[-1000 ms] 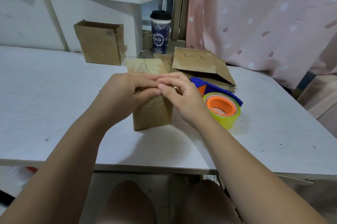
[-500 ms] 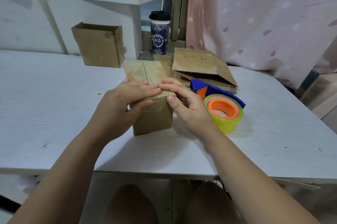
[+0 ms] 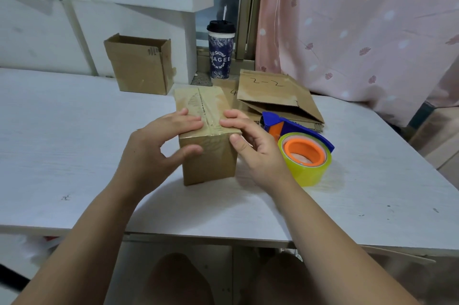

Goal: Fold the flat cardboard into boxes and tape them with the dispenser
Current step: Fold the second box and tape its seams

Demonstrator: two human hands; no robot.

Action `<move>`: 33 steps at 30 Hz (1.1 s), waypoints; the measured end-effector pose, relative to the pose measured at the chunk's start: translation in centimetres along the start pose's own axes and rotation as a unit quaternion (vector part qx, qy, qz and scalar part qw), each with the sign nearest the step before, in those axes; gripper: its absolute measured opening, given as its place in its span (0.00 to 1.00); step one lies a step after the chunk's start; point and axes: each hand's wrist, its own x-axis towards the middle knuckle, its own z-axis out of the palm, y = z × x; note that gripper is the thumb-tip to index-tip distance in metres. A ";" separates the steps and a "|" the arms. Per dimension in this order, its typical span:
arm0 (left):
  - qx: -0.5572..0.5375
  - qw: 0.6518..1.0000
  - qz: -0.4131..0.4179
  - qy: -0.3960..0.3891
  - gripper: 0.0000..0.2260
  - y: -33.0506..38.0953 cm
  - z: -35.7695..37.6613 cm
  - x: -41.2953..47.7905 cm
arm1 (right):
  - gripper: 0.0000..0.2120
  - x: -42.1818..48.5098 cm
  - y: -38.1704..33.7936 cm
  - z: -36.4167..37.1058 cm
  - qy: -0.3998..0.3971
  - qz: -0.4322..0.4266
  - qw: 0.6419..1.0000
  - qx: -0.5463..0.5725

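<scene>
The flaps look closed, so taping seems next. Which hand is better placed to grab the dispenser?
Likely right. The right hand is beside the dispenser, which lies just right of the box; the left hand is on the box's left side.

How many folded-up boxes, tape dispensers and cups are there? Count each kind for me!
Folded boxes: 2, the taped box and the open box
Tape dispenser: 1
Cup: 1
Total: 4
</scene>
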 end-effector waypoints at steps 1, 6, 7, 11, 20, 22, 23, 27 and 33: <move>0.017 1.000 0.004 0.002 0.18 0.1 0.1 -0.1 | 0.12 -0.1 -0.1 0.2 0.004 0.004 1.000 0.005; 0.025 0.999 0.005 0.041 0.12 1.2 0.0 -0.1 | 0.06 -0.5 -1.2 2.0 0.051 0.014 0.997 -0.058; -0.012 0.999 -0.015 0.037 0.11 1.5 -0.3 0.2 | 0.06 -0.8 -1.4 2.4 0.067 0.002 0.995 -0.080; -0.051 0.990 -0.117 0.063 0.08 1.8 -1.0 2.3 | 0.06 -2.2 -2.0 3.6 0.129 -0.032 0.987 -0.085; 0.114 0.968 -0.214 0.071 0.10 1.7 -1.2 7.7 | 0.03 -3.5 -2.8 3.8 0.133 -0.060 0.985 -0.091; 0.115 0.962 -0.230 0.089 0.09 1.8 -1.3 7.6 | 0.10 -3.9 -2.8 4.1 0.139 -0.009 0.990 -0.014; 0.109 0.960 -0.239 0.098 0.10 1.7 -1.4 7.4 | 0.15 -4.1 -2.9 4.1 0.150 0.046 0.985 0.069; 0.030 0.959 -0.248 0.134 0.09 2.1 -2.1 6.0 | 0.20 -4.0 -3.3 4.4 0.141 0.293 0.892 0.315; -0.064 0.970 -0.165 0.167 0.04 3.7 -3.2 4.6 | 0.21 -1.6 -5.4 3.8 0.146 0.361 0.767 0.511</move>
